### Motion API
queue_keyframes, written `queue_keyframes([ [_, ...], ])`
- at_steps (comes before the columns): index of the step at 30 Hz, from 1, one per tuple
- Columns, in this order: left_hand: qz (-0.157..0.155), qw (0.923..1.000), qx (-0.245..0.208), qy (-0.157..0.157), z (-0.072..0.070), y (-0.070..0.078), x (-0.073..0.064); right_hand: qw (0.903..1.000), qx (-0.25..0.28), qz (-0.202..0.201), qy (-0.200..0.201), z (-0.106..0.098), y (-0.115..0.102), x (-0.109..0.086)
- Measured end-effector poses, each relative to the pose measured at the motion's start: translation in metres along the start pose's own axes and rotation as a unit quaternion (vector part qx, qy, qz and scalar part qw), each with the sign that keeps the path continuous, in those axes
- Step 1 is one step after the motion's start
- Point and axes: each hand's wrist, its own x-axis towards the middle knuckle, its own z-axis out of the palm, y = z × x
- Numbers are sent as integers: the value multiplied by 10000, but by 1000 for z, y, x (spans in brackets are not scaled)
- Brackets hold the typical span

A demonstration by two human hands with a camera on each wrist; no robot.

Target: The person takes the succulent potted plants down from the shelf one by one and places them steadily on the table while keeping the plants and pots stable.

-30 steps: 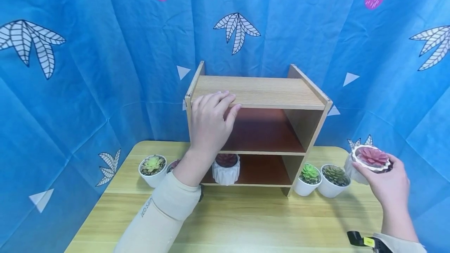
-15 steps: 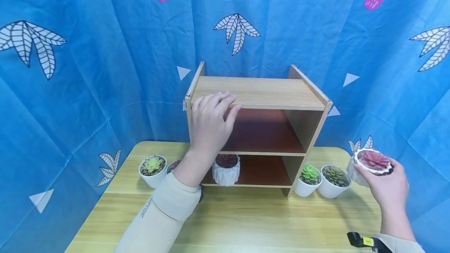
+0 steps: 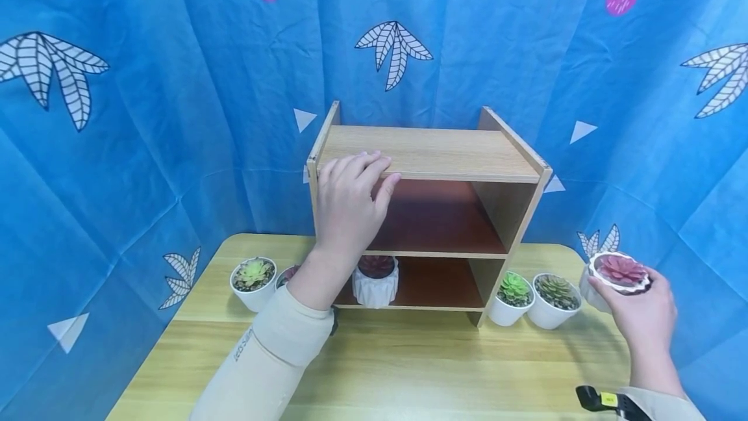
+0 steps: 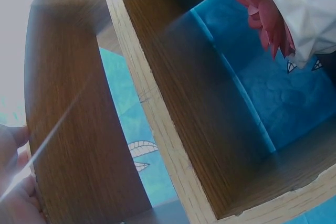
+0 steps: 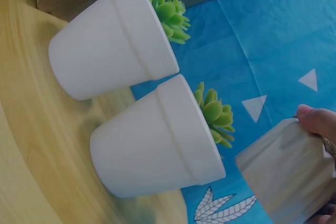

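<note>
My left hand (image 3: 350, 206) rests on the front edge of the top board of a wooden shelf unit (image 3: 432, 151), near its left side. In the left wrist view, its fingers (image 4: 21, 198) touch the board's edge. At the far right, my right hand (image 3: 651, 310) holds a white faceted pot (image 3: 595, 291) with a red succulent (image 3: 622, 269), raised above the table. The right wrist view shows the thumb (image 5: 317, 121) at that pot's rim. A similar white pot (image 3: 376, 290) with a dark red succulent stands on the bottom shelf, partly behind my left arm.
On the table (image 3: 409, 369), a bright green potted succulent (image 3: 514, 297) and a dark green one (image 3: 555, 301) stand right of the unit. To its left are a light green one (image 3: 253, 281) and another mostly hidden by my arm. A blue patterned curtain (image 3: 234, 83) hangs behind.
The right hand has moved slightly left with the held pot, which also sits a little lower. My left hand stays on the board's edge.
</note>
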Motion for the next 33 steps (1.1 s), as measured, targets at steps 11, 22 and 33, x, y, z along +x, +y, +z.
queue_keyframes([
  [11, -7, 10000, 4, -47, 2, 1, 1, 9995, 126, 276, -22, 3, 14, 3],
  [22, 4, 10000, 20, -42, 2, 1, 2, 9994, 104, 318, 17, 6, 25, 6],
  [33, 6, 10000, 69, -45, 0, 1, 2, 9988, -123, 381, -265, 15, 39, 8],
])
